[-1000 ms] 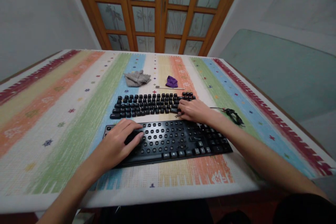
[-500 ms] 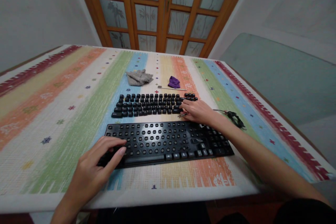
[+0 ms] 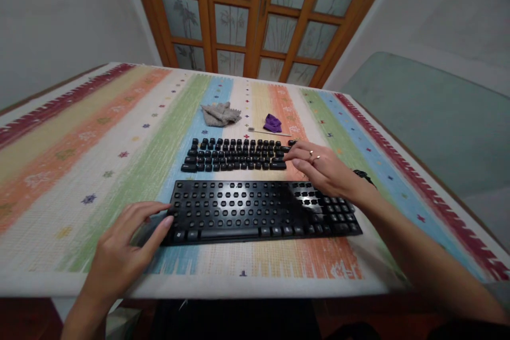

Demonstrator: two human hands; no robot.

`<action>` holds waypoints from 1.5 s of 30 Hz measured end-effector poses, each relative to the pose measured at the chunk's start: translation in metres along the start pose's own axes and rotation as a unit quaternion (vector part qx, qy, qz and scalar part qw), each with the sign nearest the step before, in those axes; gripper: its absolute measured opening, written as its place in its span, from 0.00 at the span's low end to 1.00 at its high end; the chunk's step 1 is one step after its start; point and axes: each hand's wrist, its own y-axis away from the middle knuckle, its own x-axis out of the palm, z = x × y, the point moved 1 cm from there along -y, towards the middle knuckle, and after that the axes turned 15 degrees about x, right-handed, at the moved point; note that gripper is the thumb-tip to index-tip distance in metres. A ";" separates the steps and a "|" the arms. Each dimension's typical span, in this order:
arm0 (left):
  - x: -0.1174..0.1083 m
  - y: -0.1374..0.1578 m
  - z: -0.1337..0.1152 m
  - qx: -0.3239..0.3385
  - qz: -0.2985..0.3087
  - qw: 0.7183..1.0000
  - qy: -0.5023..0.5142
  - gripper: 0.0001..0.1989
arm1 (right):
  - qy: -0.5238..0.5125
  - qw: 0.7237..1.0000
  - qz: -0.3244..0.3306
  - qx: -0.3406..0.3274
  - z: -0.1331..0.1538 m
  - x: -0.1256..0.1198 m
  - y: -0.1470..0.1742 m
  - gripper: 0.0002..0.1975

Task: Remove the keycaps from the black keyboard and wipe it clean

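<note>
Black keyboard [image 3: 235, 212] lies at lower centre, its left edge at the left hand [image 3: 119, 247], thumb and forefinger apart. Right of centre, the right hand [image 3: 322, 167] hovers beside loose keycaps [image 3: 235, 160]; whether its fingertips grip anything, I cannot tell.

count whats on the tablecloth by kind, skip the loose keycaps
Black keyboard: 1
Crumpled cloths: 2, the grey cloth and the purple cloth
Thin brush: 1
Bundled black cable, partly hidden: 1
Total: 5
</note>
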 end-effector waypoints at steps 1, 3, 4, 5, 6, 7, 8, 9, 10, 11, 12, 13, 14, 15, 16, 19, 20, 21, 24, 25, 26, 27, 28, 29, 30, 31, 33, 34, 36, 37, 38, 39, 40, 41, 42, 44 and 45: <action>0.000 0.003 0.001 0.003 0.011 1.000 0.002 0.12 | -0.023 1.000 0.002 0.002 0.009 -0.003 0.003 0.17; 0.000 0.008 0.003 0.015 0.034 0.999 0.011 0.15 | -0.055 0.998 0.023 0.006 0.024 -0.007 0.007 0.17; 0.001 0.010 0.003 0.021 0.044 0.999 0.017 0.16 | -0.069 0.997 0.029 0.009 0.030 -0.009 0.009 0.17; 0.002 0.013 0.003 0.027 0.051 0.998 0.023 0.16 | -0.081 0.996 0.030 0.012 0.033 -0.010 0.010 0.17; 0.003 0.014 0.003 0.034 0.057 0.997 0.029 0.17 | -0.089 0.996 0.026 0.013 0.033 -0.011 0.010 0.17; 0.004 0.016 0.003 0.040 0.060 0.997 0.034 0.17 | -0.092 0.995 0.018 0.016 0.031 -0.011 0.010 0.16; 0.005 0.018 0.002 0.044 0.062 0.996 0.038 0.17 | -0.088 0.996 0.006 0.020 0.028 -0.010 0.009 0.15; 0.006 0.019 0.002 0.048 0.061 0.996 0.041 0.17 | -0.071 0.997 0.001 0.024 0.022 -0.009 0.009 0.14; 0.006 0.019 0.003 0.051 0.058 0.996 0.044 0.17 | -0.048 0.998 -0.003 0.040 0.015 -0.007 0.008 0.14; 0.007 0.020 0.003 0.052 0.056 0.996 0.047 0.16 | -0.021 0.998 0.008 0.056 0.007 -0.004 0.007 0.15; 0.007 0.020 0.003 0.051 0.054 0.996 0.049 0.16 | 0.010 0.997 0.032 0.070 0.000 0.000 0.007 0.15; 0.008 0.021 0.003 0.050 0.052 0.996 0.051 0.15 | 0.047 0.994 0.061 0.078 -0.006 0.005 0.008 0.16; 0.008 0.021 0.004 0.047 0.051 0.996 0.053 0.15 | 0.081 0.989 0.079 0.091 -0.012 0.010 0.010 0.16; 0.009 0.021 0.004 0.045 0.052 0.996 0.054 0.15 | 0.108 0.985 0.089 0.103 -0.016 0.015 0.013 0.17; 0.009 0.022 0.004 0.043 0.052 0.996 0.055 0.15 | 0.126 0.980 0.110 0.110 -0.019 0.019 0.017 0.17; 0.011 0.022 0.006 0.042 0.053 0.996 0.058 0.15 | 0.163 0.968 0.137 0.130 -0.022 0.029 0.030 0.16; 0.011 0.022 0.006 0.041 0.053 0.996 0.059 0.15 | 0.169 0.967 0.136 0.133 -0.022 0.031 0.034 0.16; 0.011 0.022 0.007 0.041 0.054 0.996 0.060 0.15 | 0.174 0.966 0.132 0.135 -0.021 0.033 0.037 0.16; 0.011 0.023 0.008 0.040 0.058 0.996 0.061 0.16 | 0.192 0.963 0.123 0.145 -0.017 0.035 0.042 0.16; 0.011 0.023 0.009 0.042 0.060 0.995 0.062 0.16 | 0.199 0.960 0.123 0.151 -0.014 0.035 0.042 0.16; 0.011 0.024 0.009 0.047 0.061 0.995 0.063 0.16 | 0.205 0.958 0.128 0.156 -0.012 0.036 0.042 0.16; 0.010 0.025 0.010 0.052 0.061 0.995 0.064 0.16 | 0.210 0.955 0.134 0.161 -0.009 0.036 0.041 0.16; 0.010 0.026 0.010 0.057 0.061 0.994 0.066 0.16 | 0.211 0.953 0.141 0.164 -0.007 0.036 0.040 0.16; 0.010 0.026 0.011 0.063 0.061 0.994 0.066 0.15 | 0.210 0.952 0.146 0.166 -0.006 0.036 0.039 0.16; 0.009 0.027 0.011 0.066 0.061 0.994 0.066 0.15 | 0.206 0.953 0.148 0.164 -0.005 0.036 0.038 0.17; 0.009 0.027 0.012 0.067 0.061 0.994 0.065 0.15 | 0.198 0.956 0.144 0.160 -0.006 0.034 0.038 0.17; 0.010 0.028 0.012 0.067 0.062 0.994 0.066 0.16 | 0.170 0.968 0.105 0.154 -0.011 0.028 0.037 0.18; 0.010 0.028 0.012 0.066 0.062 0.994 0.067 0.16 | 0.150 0.974 0.075 0.156 -0.014 0.023 0.037 0.19; 0.010 0.027 0.013 0.063 0.061 0.994 0.068 0.16 | 0.094 0.978 -0.016 0.183 -0.022 0.011 0.039 0.19; 0.011 0.027 0.013 0.062 0.062 0.994 0.068 0.16 | 0.057 0.976 -0.045 0.206 -0.025 0.004 0.041 0.19; 0.011 0.026 0.013 0.062 0.061 0.994 0.069 0.16 | 0.014 0.972 -0.060 0.228 -0.027 -0.002 0.043 0.19; 0.012 0.026 0.013 0.061 0.060 0.994 0.069 0.16 | -0.031 0.967 -0.083 0.241 -0.027 -0.008 0.045 0.19; 0.012 0.026 0.013 0.061 0.059 0.994 0.069 0.16 | -0.073 0.962 -0.098 0.245 -0.026 -0.013 0.047 0.19; 0.012 0.026 0.013 0.062 0.059 0.994 0.070 0.16 | -0.110 0.956 -0.108 0.248 -0.023 -0.016 0.049 0.20; 0.012 0.026 0.013 0.063 0.058 0.994 0.072 0.16 | -0.142 0.951 -0.111 0.250 -0.020 -0.019 0.051 0.21; 0.012 0.026 0.012 0.065 0.059 0.993 0.075 0.16 | -0.194 0.942 -0.093 0.258 -0.010 -0.021 0.054 0.25; 0.012 0.025 0.012 0.067 0.059 0.993 0.077 0.16 | -0.217 0.937 -0.072 0.263 -0.005 -0.020 0.055 0.26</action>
